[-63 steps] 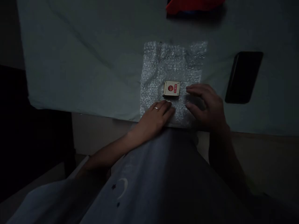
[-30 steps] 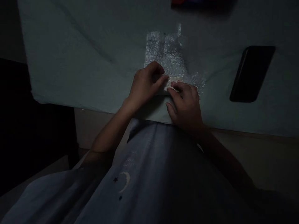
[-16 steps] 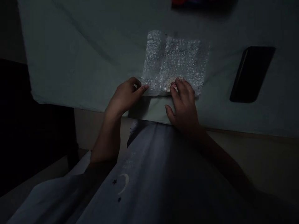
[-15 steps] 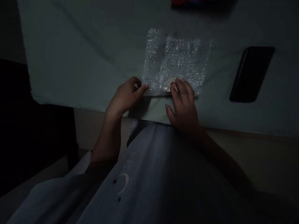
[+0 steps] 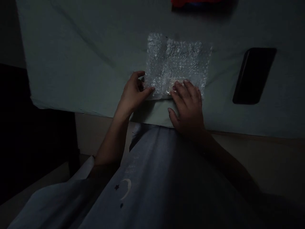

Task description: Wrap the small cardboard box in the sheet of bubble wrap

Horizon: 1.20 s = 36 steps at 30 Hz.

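A sheet of bubble wrap (image 5: 178,60) lies on the pale green cloth-covered table (image 5: 71,70). My left hand (image 5: 133,93) grips its lower left edge, thumb on top and the other fingers curled at the side. My right hand (image 5: 188,106) rests palm down over the lower right part, with the fingers lying flat and the thumb apart. Beneath these fingertips is a small pale, flat piece (image 5: 172,85), mostly covered by the hand. Whether it lies on the wrap or inside it, I cannot tell.
A black phone (image 5: 254,76) lies to the right of the wrap. At the top edge of the view is a red object (image 5: 181,3), partly cut off. The table's front edge runs just below my hands. The scene is dim.
My left hand's fingers have shifted slightly up along the wrap's left edge, and its thumb reaches further onto the wrap. The right hand's fingers have spread a little over the pale piece.
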Each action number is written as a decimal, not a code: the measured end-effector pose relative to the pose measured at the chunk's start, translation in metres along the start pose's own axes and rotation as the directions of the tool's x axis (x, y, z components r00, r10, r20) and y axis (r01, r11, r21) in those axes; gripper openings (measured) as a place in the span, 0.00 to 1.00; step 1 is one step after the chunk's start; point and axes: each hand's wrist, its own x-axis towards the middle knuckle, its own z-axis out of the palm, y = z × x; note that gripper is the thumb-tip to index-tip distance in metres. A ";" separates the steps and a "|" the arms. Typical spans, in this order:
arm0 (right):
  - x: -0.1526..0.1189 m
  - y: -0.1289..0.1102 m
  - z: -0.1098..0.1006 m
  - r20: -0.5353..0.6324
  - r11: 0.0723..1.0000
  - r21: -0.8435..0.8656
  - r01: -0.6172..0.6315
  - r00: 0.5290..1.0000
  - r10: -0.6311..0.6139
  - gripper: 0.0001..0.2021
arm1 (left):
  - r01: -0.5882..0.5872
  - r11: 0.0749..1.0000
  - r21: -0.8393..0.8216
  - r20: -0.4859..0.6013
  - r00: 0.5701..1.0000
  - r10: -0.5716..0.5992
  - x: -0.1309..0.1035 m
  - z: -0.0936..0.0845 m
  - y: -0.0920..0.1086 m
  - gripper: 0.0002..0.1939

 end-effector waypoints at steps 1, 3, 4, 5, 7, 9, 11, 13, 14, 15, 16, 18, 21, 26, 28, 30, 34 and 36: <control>0.001 -0.002 0.000 0.039 0.999 -0.048 0.005 0.999 -0.003 0.28 | 0.022 1.000 -0.019 0.018 1.000 -0.022 0.000 0.000 0.005 0.21; 0.001 -0.007 0.000 0.122 0.991 -0.131 -0.002 0.992 0.018 0.30 | 0.078 0.996 -0.046 0.047 0.996 -0.076 -0.001 0.000 0.014 0.18; 0.001 -0.009 0.000 0.157 0.987 -0.163 -0.011 0.987 0.037 0.31 | 0.107 0.993 -0.053 0.057 0.993 -0.104 -0.001 0.000 0.017 0.17; 0.001 -0.012 0.001 0.180 0.982 -0.188 -0.021 0.982 0.055 0.32 | 0.129 0.990 -0.059 0.062 0.990 -0.126 -0.001 0.000 0.019 0.17; 0.001 -0.015 0.002 0.199 0.974 -0.224 -0.038 0.976 0.084 0.34 | 0.145 0.986 -0.079 0.064 0.988 -0.140 0.001 0.002 0.019 0.16; 0.000 -0.017 0.003 0.195 0.970 -0.237 -0.053 0.976 0.101 0.35 | 0.131 0.986 -0.105 0.049 0.991 -0.127 0.004 0.006 0.016 0.14; -0.001 -0.017 0.003 0.178 0.969 -0.236 -0.069 0.978 0.113 0.35 | 0.117 0.985 -0.127 0.026 0.993 -0.115 0.008 0.011 0.013 0.11; -0.001 -0.015 0.002 0.158 0.968 -0.238 -0.081 0.980 0.121 0.34 | 0.094 0.983 -0.155 0.006 0.995 -0.095 0.011 0.017 0.015 0.10; -0.001 -0.014 0.002 0.147 0.966 -0.242 -0.085 0.981 0.123 0.33 | 0.082 0.982 -0.172 -0.004 0.997 -0.083 0.012 0.019 0.018 0.10; 0.000 -0.012 0.001 0.139 0.966 -0.245 -0.085 0.983 0.122 0.33 | 0.069 0.979 -0.190 -0.010 0.997 -0.072 0.012 0.022 0.023 0.11; 0.000 -0.011 0.001 0.132 0.966 -0.247 -0.081 0.984 0.116 0.32 | 0.060 0.975 -0.212 -0.009 0.998 -0.063 0.013 0.024 0.029 0.12; 0.001 -0.009 0.000 0.114 0.967 -0.246 -0.072 0.988 0.102 0.30 | 0.059 0.961 -0.270 0.036 0.998 -0.051 0.012 0.027 0.043 0.12; 0.001 -0.006 0.001 0.071 0.968 -0.242 -0.072 0.993 0.091 0.23 | 0.050 0.955 -0.291 0.149 0.989 -0.007 0.010 0.028 0.061 0.16; -0.004 0.001 0.002 -0.002 0.985 -0.137 -0.102 0.995 0.103 0.20 | -0.114 0.988 -0.102 0.208 0.969 0.133 0.002 0.024 0.068 0.11; -0.007 0.010 0.000 -0.067 0.993 -0.024 -0.112 0.992 0.110 0.20 | -0.213 0.977 -0.007 0.217 0.953 0.209 -0.003 0.026 0.064 0.10; -0.010 0.024 -0.004 -0.160 0.989 0.071 -0.130 0.977 0.140 0.19 | -0.318 0.940 0.127 0.190 0.937 0.292 -0.010 0.032 0.060 0.12; -0.016 0.050 -0.012 -0.256 0.964 0.149 -0.219 0.933 0.251 0.22 | -0.505 0.791 0.346 0.021 0.847 0.532 -0.017 0.049 0.047 0.10; -0.017 0.057 -0.013 -0.232 0.930 0.227 -0.288 0.912 0.339 0.23 | -0.559 0.739 0.375 -0.032 0.789 0.613 -0.017 0.056 0.042 0.08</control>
